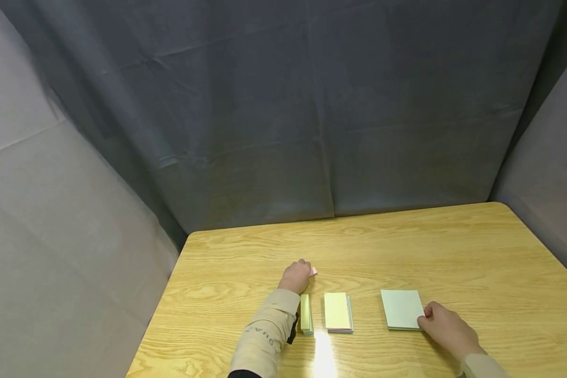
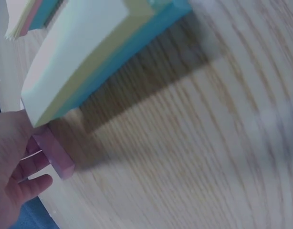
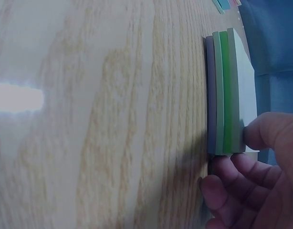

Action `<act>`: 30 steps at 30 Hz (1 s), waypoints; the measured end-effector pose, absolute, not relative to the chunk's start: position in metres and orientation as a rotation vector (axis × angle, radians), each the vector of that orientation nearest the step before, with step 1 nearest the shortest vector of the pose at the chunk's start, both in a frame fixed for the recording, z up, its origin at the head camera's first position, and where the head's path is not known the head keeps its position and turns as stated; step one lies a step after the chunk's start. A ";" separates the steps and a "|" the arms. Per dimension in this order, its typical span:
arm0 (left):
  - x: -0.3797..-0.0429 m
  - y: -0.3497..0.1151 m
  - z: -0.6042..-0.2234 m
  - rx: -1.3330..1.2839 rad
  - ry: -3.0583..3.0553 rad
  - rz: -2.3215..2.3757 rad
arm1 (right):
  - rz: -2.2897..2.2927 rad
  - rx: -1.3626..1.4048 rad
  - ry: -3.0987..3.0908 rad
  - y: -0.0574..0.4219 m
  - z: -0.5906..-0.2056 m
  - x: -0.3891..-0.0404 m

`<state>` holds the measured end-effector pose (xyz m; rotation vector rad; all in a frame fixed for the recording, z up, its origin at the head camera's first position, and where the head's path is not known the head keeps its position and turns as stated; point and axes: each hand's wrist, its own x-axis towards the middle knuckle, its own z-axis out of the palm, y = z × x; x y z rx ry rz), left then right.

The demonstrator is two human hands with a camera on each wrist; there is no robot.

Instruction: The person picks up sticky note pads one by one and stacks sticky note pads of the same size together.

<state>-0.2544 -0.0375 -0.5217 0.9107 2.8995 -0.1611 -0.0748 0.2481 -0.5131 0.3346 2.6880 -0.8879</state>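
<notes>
My left hand [image 1: 296,276] reaches over the table behind the narrow stack and pinches a small pink sticky note pad [image 2: 56,155]; its pink end peeks out past the fingers in the head view. Part of that grip hides behind the narrow yellow-topped sticky note stack [image 1: 305,314] in the left wrist view. On the right, my right hand [image 1: 448,328] holds the near right corner of a square sticky note stack [image 1: 401,310], pale green on top. Its thumb lies against the top pad, and the other fingers curl at the side. Green and purple layers [image 3: 211,95] show below.
Between the hands lies a mid-sized sticky note stack [image 1: 336,311] with a yellow top and pink and blue layers below. Everything rests on a wooden table [image 1: 208,315]. Dark grey cloth [image 1: 264,131] hangs behind it, with lighter cloth [image 1: 66,236] on the left.
</notes>
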 end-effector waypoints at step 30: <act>-0.254 -0.043 -0.533 0.279 2.981 0.506 | -0.869 0.314 2.696 0.248 -0.509 -0.075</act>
